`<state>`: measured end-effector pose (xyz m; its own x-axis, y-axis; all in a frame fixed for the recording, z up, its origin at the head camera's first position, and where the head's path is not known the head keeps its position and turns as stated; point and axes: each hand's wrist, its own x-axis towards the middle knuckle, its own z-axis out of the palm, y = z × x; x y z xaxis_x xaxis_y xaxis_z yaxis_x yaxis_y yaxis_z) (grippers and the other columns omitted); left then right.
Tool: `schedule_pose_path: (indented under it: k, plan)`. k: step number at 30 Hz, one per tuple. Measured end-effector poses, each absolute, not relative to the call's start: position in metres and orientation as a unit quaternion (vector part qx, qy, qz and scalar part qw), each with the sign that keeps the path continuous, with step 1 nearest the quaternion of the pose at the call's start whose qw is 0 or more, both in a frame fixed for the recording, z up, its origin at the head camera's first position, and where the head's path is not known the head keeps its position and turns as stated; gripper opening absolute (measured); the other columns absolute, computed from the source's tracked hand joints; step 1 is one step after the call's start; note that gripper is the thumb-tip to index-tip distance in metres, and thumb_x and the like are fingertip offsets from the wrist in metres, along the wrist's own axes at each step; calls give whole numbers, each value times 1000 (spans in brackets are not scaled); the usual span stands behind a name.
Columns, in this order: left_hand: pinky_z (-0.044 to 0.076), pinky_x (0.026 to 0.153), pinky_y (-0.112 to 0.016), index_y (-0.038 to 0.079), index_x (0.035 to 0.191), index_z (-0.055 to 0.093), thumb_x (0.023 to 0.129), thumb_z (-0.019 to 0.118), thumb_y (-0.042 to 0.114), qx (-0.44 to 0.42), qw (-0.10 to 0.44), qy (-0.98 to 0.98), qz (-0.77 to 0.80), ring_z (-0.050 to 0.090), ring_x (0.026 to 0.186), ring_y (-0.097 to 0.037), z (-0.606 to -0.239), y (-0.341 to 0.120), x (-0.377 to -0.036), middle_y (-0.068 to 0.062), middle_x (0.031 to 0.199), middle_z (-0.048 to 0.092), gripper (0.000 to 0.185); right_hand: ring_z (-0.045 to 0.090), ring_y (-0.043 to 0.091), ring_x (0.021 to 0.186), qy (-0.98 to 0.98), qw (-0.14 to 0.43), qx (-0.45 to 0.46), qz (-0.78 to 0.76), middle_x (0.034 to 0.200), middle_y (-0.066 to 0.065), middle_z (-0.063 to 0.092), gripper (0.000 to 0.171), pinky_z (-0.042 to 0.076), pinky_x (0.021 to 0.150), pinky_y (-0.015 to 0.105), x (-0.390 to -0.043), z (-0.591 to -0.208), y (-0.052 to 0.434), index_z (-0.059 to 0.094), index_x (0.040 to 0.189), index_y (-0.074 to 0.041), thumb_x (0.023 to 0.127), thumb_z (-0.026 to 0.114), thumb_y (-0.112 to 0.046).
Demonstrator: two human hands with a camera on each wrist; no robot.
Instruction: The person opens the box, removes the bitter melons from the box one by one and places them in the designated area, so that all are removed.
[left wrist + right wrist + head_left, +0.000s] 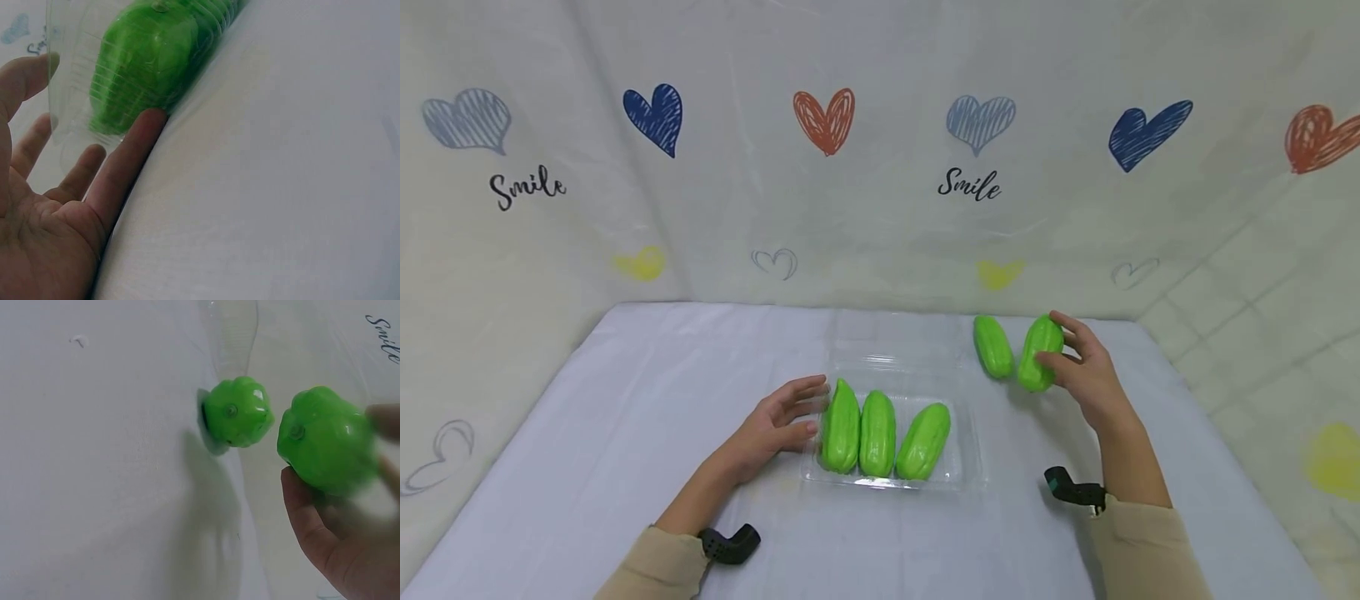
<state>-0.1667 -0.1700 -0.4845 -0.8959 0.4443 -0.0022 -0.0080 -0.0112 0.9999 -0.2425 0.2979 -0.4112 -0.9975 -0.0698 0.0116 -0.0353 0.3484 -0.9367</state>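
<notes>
A clear plastic tray sits mid-table with three green ridged gourds lying side by side in it. My left hand rests open against the tray's left wall, its straight fingers touching the clear plastic beside the leftmost gourd. My right hand grips a fourth gourd at the back right of the table, thumb and fingers curled round it. A fifth gourd lies on the cloth just left of the held one.
The tray's open clear lid lies flat behind it. A white cloth covers the table. A curtain with hearts and "Smile" print hangs behind and wraps both sides.
</notes>
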Motion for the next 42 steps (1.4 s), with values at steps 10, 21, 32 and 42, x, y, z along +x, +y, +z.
schedule_pose_path:
  k: [10, 21, 32, 42]
  plan:
    - [55, 92, -45, 15, 156, 31, 97, 63, 14, 171, 163, 681, 694, 35, 143, -40, -483, -169, -168, -12, 158, 33, 66, 50, 7, 110, 818, 13, -17, -574, 159, 27, 21, 70, 54, 77, 19, -251, -414, 309, 25, 159, -29, 99, 62, -20]
    - [54, 93, -46, 16, 155, 32, 97, 63, 13, 165, 163, 687, 689, 36, 143, -39, -483, -168, -168, -11, 158, 34, 66, 38, 43, 135, 851, 18, -2, -524, 159, 29, 20, 72, 52, 74, 15, -268, -409, 322, 20, 161, -20, 100, 59, -23]
    - [55, 92, -46, 17, 156, 32, 97, 64, 16, 153, 163, 697, 682, 36, 143, -38, -484, -170, -169, -9, 158, 35, 67, 28, 50, 141, 887, 62, -18, -456, 159, 33, 16, 71, 44, 100, 54, -295, -411, 322, 20, 160, -16, 100, 58, -22]
    - [55, 93, -45, 17, 156, 32, 97, 63, 14, 154, 165, 693, 685, 36, 143, -37, -481, -169, -168, -9, 158, 34, 67, 21, 56, 143, 902, 77, -9, -425, 159, 34, 15, 73, 32, 108, 68, -306, -419, 312, 20, 160, -16, 98, 57, -21]
